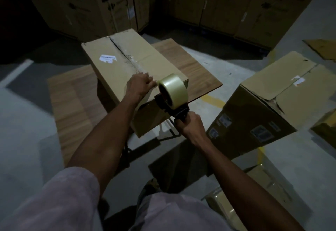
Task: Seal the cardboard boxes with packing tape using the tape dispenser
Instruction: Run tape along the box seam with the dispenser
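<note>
Two bare forearms extend from short, loose, pale lilac sleeves (60, 199); the same pale fabric covers the torso (172, 214) below.

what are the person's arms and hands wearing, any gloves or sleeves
No gloves: the left hand and the right hand are both bare, with no watch, ring or wristband that shows in this dim head view. The forearms are bare as well. A pale, lilac-grey short sleeve of loose fabric covers the left upper arm down to about the elbow. The right arm's sleeve is not clearly in view.
</note>
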`<move>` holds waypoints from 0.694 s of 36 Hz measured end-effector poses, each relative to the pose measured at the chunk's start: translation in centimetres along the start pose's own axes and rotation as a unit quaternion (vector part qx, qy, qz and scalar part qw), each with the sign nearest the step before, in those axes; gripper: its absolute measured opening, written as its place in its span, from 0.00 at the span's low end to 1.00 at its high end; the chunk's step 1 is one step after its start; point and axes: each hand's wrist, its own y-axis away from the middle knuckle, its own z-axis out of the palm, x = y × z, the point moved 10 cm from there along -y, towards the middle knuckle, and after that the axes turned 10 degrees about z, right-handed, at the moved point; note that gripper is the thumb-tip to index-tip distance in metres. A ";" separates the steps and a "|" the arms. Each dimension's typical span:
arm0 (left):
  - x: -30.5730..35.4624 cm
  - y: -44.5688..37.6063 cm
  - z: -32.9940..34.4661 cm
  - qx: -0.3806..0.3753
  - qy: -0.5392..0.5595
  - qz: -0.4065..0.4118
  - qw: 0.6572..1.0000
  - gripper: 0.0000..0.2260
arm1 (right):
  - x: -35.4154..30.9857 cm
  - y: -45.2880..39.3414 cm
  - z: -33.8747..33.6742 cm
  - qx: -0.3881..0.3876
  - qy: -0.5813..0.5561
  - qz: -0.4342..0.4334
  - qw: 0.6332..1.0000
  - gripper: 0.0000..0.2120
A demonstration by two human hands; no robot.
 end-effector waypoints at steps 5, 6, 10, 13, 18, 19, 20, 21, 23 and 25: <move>0.7 1.2 -0.1 0.023 0.027 -0.020 0.999 0.14 | 0.6 -0.1 0.8 0.020 0.007 0.002 1.000 0.11; 0.7 1.4 0.3 0.018 0.034 -0.026 0.999 0.14 | 0.6 -0.2 0.9 0.022 0.005 0.005 1.000 0.12; 0.3 1.5 2.0 -0.031 0.046 -0.027 0.998 0.17 | 0.7 -0.5 1.4 0.016 0.007 0.016 1.000 0.12; 0.2 1.6 1.8 -0.010 0.045 -0.023 0.999 0.16 | 1.1 -0.9 1.9 0.000 -0.008 0.024 1.000 0.09; -0.1 1.9 1.6 0.013 0.060 -0.032 0.998 0.20 | 1.3 -0.5 1.4 -0.001 -0.039 -0.007 0.999 0.09; 0.0 1.9 1.5 0.018 0.065 -0.028 0.997 0.21 | 1.2 -0.4 1.2 0.000 -0.045 -0.015 0.999 0.09; 0.2 1.9 1.4 0.022 0.067 -0.021 0.997 0.20 | 1.1 -0.2 1.0 0.001 -0.054 -0.020 0.998 0.08; 0.3 1.8 1.3 0.023 0.064 -0.013 0.998 0.19 | 1.1 -0.2 0.8 0.001 -0.062 -0.022 0.998 0.07; 0.5 1.7 1.3 0.022 0.055 0.001 0.998 0.18 | 1.2 -0.2 0.6 0.000 -0.074 -0.016 0.997 0.05; 0.7 1.7 1.4 0.027 0.058 0.006 0.998 0.18 | 1.2 -0.3 0.5 -0.002 -0.077 -0.009 0.997 0.05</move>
